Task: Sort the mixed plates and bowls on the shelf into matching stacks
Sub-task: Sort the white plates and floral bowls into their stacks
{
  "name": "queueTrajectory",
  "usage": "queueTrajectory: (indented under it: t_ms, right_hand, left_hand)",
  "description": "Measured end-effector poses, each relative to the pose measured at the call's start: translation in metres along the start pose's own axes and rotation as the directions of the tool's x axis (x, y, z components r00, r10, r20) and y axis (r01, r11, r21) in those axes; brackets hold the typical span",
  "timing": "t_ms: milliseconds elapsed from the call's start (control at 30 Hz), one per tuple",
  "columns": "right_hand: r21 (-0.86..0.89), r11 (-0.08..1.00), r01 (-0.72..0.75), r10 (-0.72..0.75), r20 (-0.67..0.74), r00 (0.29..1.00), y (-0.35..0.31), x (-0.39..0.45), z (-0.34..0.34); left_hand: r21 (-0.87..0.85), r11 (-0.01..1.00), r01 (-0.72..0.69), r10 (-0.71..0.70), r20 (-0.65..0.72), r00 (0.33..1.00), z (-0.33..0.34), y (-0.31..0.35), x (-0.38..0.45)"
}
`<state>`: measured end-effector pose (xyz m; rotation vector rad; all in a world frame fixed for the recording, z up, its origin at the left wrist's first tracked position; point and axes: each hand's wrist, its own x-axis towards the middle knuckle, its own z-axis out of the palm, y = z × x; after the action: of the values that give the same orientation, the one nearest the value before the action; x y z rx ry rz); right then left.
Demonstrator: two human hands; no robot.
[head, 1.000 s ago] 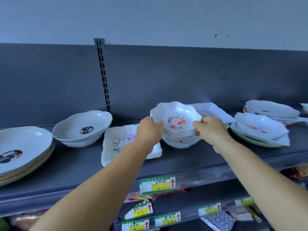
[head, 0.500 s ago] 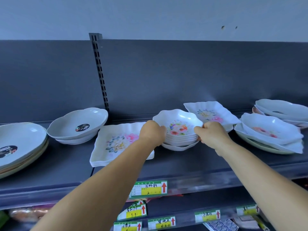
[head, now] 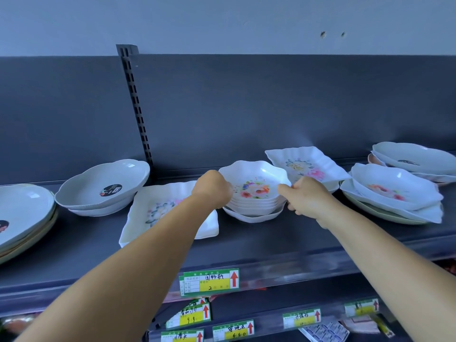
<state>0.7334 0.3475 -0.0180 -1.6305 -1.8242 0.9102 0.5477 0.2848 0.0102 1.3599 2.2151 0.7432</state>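
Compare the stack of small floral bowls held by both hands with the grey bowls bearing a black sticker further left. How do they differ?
The floral bowls are white with a painted flower centre; the grey bowls are plain with a black sticker. The floral bowls look smaller and are stacked higher, on a white dish; the grey bowls look like two. The left hand and right hand grip the floral bowls; the grey bowls sit untouched. Both have wavy rims.

Both bare forearms are extended forward and upward from the lower edge of the view, converging toward the middle. The left hand (head: 212,189) is seen from the back, its wrist bent slightly and its fingers curled away out of sight around the left rim of a stack of bowls (head: 254,193). The right hand (head: 304,197) is held opposite, thumb on top and fingers curled beneath, pinching the stack's right rim.
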Motion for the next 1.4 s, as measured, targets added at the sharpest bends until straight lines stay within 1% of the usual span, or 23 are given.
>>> queueTrajectory:
  t_ms: [100,167,267,367,433,500,633,767,933,1100,1167,1200,1267,1400]
  right_hand:
    - [-0.033,0.999,0.004,-0.005,-0.023,1.000,-0.002,-0.001,0.000]
    - [-0.018,1.000,0.009,-0.010,-0.037,0.999,-0.004,-0.001,0.002]
    - [0.079,0.997,0.005,-0.002,-0.038,0.999,-0.007,0.000,0.005]
    - [0.158,0.987,0.030,-0.018,-0.080,0.997,-0.005,-0.002,0.004]
    - [0.178,0.982,0.063,-0.045,-0.105,0.993,-0.006,-0.005,0.002]
    - [0.151,0.986,0.075,-0.059,-0.113,0.992,-0.007,-0.006,0.001]
    - [0.127,0.992,0.020,-0.009,-0.085,0.996,-0.007,-0.008,0.002]
    - [0.092,0.995,-0.029,0.035,-0.068,0.997,-0.001,-0.009,0.004]
    - [0.073,0.997,-0.015,0.019,-0.052,0.998,0.001,-0.006,0.005]
    - [0.059,0.998,0.002,0.001,-0.047,0.999,0.002,-0.004,0.007]
    - [0.035,0.999,0.004,-0.003,-0.028,1.000,0.001,-0.004,0.005]
    - [0.020,1.000,0.002,-0.001,-0.020,1.000,0.000,-0.005,0.003]
    - [0.003,1.000,-0.004,0.004,-0.031,1.000,0.001,-0.005,-0.002]
    - [0.035,0.999,-0.015,0.019,-0.122,0.992,0.009,0.006,-0.018]
  left_hand:
    - [0.035,0.999,0.005,-0.005,0.014,1.000,0.000,0.001,0.003]
    - [0.033,0.999,-0.001,0.000,0.030,1.000,0.000,0.004,0.003]
    - [-0.039,0.999,0.001,0.000,0.025,1.000,-0.001,0.005,0.003]
    - [-0.137,0.990,0.024,-0.026,-0.007,1.000,-0.001,0.000,0.007]
    - [-0.204,0.979,-0.003,-0.005,-0.038,0.999,-0.004,-0.002,0.011]
    - [-0.226,0.973,-0.044,0.030,-0.063,0.998,-0.007,-0.002,0.015]
    - [-0.160,0.983,-0.088,0.080,-0.060,0.995,-0.006,-0.005,0.023]
    - [-0.056,0.993,-0.102,0.102,-0.008,0.995,-0.001,-0.009,0.028]
    - [0.056,0.988,-0.146,0.147,-0.003,0.989,0.005,-0.011,0.028]
    - [0.283,0.935,-0.214,0.216,0.026,0.976,0.007,-0.011,0.028]
    - [0.341,0.913,-0.222,0.227,0.026,0.973,0.007,-0.009,0.026]
    - [0.353,0.909,-0.221,0.229,0.020,0.973,0.007,-0.008,0.026]
    - [0.321,0.920,-0.226,0.238,0.002,0.971,0.007,-0.004,0.025]
    - [0.240,0.921,-0.306,0.316,-0.003,0.949,0.016,0.010,0.025]
